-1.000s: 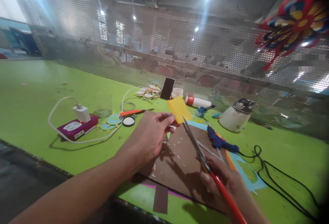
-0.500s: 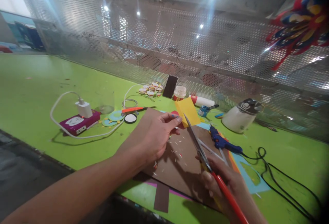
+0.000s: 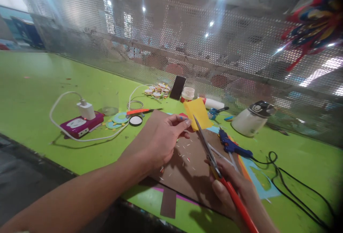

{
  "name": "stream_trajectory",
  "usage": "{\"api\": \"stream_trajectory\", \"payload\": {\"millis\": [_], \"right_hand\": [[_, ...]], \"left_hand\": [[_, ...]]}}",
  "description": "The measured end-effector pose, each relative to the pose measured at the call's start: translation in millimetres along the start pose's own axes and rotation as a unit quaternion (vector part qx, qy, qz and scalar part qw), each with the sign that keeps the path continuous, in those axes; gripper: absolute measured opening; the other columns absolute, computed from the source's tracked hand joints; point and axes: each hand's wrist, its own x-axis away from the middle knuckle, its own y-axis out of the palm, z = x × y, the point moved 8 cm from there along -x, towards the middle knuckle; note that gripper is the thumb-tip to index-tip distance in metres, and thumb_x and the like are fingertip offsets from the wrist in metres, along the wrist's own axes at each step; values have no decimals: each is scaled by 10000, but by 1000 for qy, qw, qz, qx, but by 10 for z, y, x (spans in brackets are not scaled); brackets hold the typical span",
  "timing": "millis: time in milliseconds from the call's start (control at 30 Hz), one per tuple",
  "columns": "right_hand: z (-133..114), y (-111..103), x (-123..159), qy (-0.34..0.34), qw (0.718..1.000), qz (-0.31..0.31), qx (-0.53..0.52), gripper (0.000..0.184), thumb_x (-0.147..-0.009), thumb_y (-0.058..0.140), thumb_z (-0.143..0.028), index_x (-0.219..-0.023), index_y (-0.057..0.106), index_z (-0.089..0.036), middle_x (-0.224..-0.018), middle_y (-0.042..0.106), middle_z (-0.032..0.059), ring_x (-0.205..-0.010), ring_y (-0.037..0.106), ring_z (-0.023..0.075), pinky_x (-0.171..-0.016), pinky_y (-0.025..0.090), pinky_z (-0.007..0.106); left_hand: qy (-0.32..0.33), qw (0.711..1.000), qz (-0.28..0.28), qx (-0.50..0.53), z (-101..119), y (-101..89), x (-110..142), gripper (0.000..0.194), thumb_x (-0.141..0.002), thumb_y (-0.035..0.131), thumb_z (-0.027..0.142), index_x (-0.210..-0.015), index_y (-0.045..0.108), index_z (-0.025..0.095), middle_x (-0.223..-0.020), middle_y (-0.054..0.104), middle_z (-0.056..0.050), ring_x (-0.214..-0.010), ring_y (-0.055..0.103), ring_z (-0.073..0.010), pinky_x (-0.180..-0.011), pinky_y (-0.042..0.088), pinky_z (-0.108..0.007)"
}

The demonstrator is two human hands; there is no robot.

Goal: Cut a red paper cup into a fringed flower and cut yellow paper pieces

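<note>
My left hand (image 3: 168, 136) pinches the lower left corner of a yellow piece of paper (image 3: 198, 113), held up above a brown board (image 3: 177, 179). In my right hand (image 3: 230, 183) is a pair of scissors (image 3: 207, 147) with red handles. The blades point up and away, their tips at the paper's lower edge close to my left fingertips; they look nearly closed. Whether they touch the paper I cannot tell. Small white and red clippings lie scattered on the board under my hands. Part of a red piece shows behind my left fingers.
To the right lie a blue glue gun (image 3: 233, 146) with a black cord and light blue paper (image 3: 261, 179). A white-and-black appliance (image 3: 252, 118) stands behind. At left are a purple power strip (image 3: 81, 124), an orange craft knife (image 3: 138, 111) and a round white-topped lid (image 3: 135, 120). A phone (image 3: 178, 87) leans at the back.
The view has shifted slightly. Both hands, the yellow paper and the scissors keep nearly the same positions, with the paper turned a little.
</note>
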Motion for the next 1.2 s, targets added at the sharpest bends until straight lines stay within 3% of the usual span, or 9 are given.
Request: {"api": "stream_trajectory", "payload": {"millis": [167,400,700,933,1200], "right_hand": [[26,-1,12,-9,1000,7,14,446,-929,479,-534,-1234,595,-230,-893,720,49,-717,661,193,-495,456,222],[-100,-85,-12,-51,997,42,30,379,-872,578,-498,-1124,690,-238,-790,730,37,-817,702,242,-600,545,243],[-35,-18,6,-10,1000,13,5,386,-884,549,-527,-1090,707,-242,-619,660,10,-629,675,215,-463,482,236],[21,13,26,8,1000,17,5,450,-900,503,-578,-1124,680,-230,-663,692,1,-606,663,194,-447,449,226],[-53,9,14,0,1000,8,7,428,-911,509,-563,-1125,678,-233,-540,589,-33,-457,569,153,-433,444,222]], "left_hand": [[-9,1000,-1,-2,4,16,12,51,-757,698,139,-743,664,105,-783,666,-42,-647,566,-83,-558,424,-200],[-13,1000,-2,3,5,30,15,42,-770,684,126,-739,669,101,-778,673,-46,-645,565,-86,-573,431,-210],[-28,1000,5,0,-2,25,38,56,-768,693,121,-720,667,107,-796,656,-45,-620,547,-73,-569,416,-209],[-31,999,6,2,-5,23,34,59,-767,682,107,-710,668,105,-763,653,-39,-630,564,-83,-569,421,-210],[-36,999,1,21,0,27,29,77,-748,700,104,-685,657,107,-741,654,-36,-597,546,-75,-556,417,-206]]}}
